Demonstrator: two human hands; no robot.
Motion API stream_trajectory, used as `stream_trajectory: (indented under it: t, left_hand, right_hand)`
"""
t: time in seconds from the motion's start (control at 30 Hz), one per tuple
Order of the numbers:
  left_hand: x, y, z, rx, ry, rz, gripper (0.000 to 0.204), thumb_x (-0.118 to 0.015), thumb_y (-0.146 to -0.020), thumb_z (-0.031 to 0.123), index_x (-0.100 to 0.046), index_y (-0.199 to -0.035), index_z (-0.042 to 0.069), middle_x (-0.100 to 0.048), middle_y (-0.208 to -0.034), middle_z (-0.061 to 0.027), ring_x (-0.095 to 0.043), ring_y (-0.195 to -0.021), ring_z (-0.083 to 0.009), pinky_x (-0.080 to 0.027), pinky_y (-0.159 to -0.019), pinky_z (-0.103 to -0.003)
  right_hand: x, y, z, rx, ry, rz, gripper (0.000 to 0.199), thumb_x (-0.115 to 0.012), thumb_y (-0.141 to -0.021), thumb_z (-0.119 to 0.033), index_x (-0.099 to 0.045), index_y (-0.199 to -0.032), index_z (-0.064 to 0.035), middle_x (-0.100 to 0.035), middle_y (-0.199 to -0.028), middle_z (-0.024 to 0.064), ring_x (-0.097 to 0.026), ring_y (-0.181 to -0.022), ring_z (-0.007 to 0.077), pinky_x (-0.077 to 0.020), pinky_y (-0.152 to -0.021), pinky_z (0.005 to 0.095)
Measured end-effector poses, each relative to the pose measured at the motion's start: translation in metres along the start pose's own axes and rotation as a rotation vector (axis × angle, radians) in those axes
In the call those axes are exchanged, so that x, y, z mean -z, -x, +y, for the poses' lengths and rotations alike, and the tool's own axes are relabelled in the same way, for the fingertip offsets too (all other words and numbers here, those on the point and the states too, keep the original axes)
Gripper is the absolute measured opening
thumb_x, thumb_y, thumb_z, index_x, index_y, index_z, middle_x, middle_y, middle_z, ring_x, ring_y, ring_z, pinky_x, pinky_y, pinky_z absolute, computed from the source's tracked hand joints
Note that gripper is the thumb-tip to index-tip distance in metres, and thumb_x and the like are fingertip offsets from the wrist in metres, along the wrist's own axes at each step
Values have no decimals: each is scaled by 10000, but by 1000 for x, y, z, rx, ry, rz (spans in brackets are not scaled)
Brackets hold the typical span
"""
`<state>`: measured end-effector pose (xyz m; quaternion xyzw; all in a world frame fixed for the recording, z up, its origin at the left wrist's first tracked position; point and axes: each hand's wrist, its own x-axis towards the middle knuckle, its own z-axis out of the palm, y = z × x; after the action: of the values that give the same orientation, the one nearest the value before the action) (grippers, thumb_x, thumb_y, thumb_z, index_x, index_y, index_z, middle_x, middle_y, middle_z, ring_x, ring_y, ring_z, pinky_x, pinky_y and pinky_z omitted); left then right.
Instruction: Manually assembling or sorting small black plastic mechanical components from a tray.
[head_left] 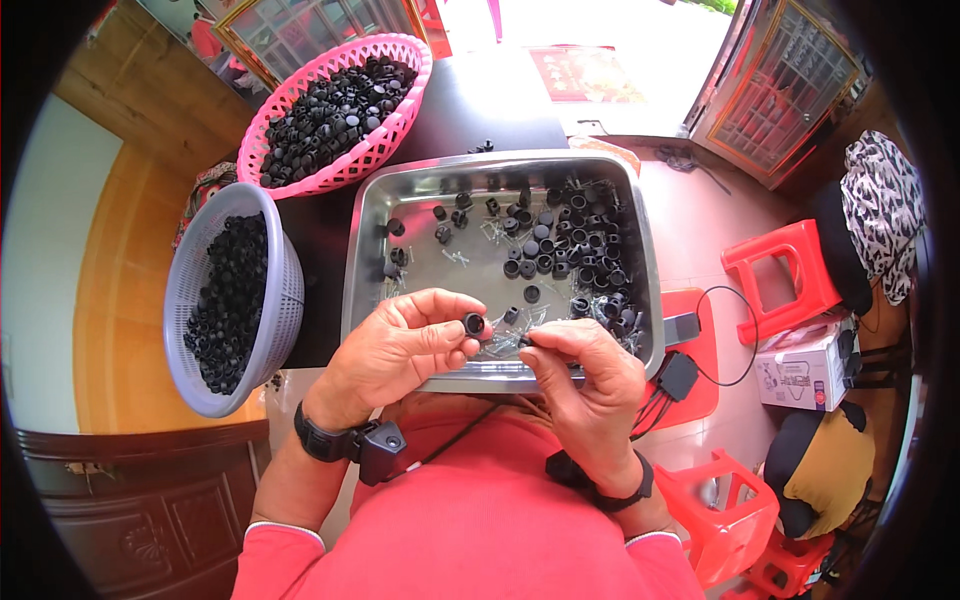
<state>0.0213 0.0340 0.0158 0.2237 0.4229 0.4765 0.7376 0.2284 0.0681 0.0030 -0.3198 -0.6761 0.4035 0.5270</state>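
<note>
My left hand [405, 345] pinches a small black round cap [474, 324] between thumb and forefinger over the near edge of a steel tray [365, 255]. My right hand [585, 375] is just to its right, fingertips closed on a tiny part, probably a small screw, close to the cap. Inside the tray lie several loose black caps [575, 250], heaped toward the right, and small metal screws [460, 257]. Both wrists wear black bands, the left with a small black device [382, 450].
A pink basket [395, 135] full of black caps stands at the back left. A grey basket [285, 300] with more caps sits left of the tray. Red plastic stools [780, 275] and a white carton [800, 370] are on the right. A cabled black box [678, 376] rests by the tray's right corner.
</note>
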Motion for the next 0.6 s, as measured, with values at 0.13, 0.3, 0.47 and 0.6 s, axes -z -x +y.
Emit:
stream_trajectory:
  t: [0.13, 0.3, 0.47, 0.6]
  left_hand:
    - [8, 1, -5, 27, 173, -100, 289, -574, -925, 86, -560, -1196, -15, -639, -1039, -109, -619, -877, -115, -512, -786, -226]
    - [14, -1, -6, 44, 251, -97, 289, -551, -942, 105, -555, -1207, -10, -633, -1049, -107, -603, -859, -97, -509, -777, -220]
    - [15, -1, -5, 52, 219, -99, 269, -544, -948, 108, -563, -1192, -4, -636, -1019, -109, -592, -819, -90, -506, -762, -213]
    - [18, -2, -6, 21, 224, -108, 260, -540, -951, 106, -567, -1186, -2, -638, -1001, -109, -593, -818, -90, -507, -763, -212]
  right_hand:
    - [-8, -4, -3, 25, 18, -28, 198, -716, -736, 66, -650, -912, 4, -657, -824, 122, -644, -718, 222, -517, -610, 292]
    - [-15, -9, -5, 36, 80, -64, 201, -717, -733, 70, -650, -910, 4, -655, -816, 121, -642, -710, 214, -516, -590, 281]
    - [-19, -12, -3, 13, 73, -55, 206, -712, -734, 80, -650, -915, 4, -657, -822, 119, -642, -704, 198, -515, -589, 275]
    - [-23, -15, -4, 11, 76, -75, 206, -705, -739, 88, -650, -920, 5, -659, -825, 118, -641, -704, 187, -516, -590, 270]
